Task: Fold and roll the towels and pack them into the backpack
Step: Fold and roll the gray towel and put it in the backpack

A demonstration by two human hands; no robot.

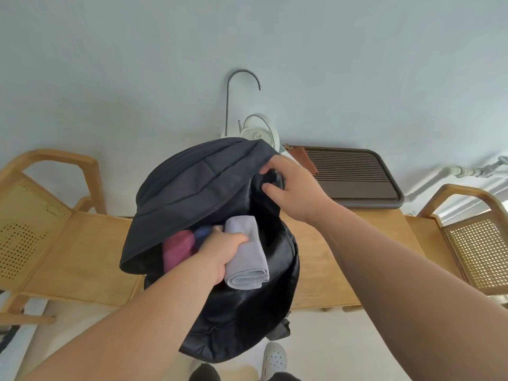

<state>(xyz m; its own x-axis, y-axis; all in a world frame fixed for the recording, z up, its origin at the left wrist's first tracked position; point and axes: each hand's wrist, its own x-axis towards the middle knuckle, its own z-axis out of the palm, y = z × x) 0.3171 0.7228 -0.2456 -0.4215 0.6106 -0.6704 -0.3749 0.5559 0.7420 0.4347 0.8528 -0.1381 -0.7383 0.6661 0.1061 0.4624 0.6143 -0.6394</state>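
A light wooden table [324,259] runs across the middle. At its far right lies a dark grey slatted rectangular tray [395,199] with a brown cloth [302,156] on its far left corner. A white kettle [261,130] and a curved metal tap [242,78] stand at the far edge. Wooden cane-backed chairs sit on the left [41,215] and right [478,243]. A white perforated clog [273,360] rests on the near floor.

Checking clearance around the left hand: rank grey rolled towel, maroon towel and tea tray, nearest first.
1. Grey rolled towel: gripped in the left hand.
2. Maroon towel: inside the backpack, just left.
3. Tea tray: on the table, far right.
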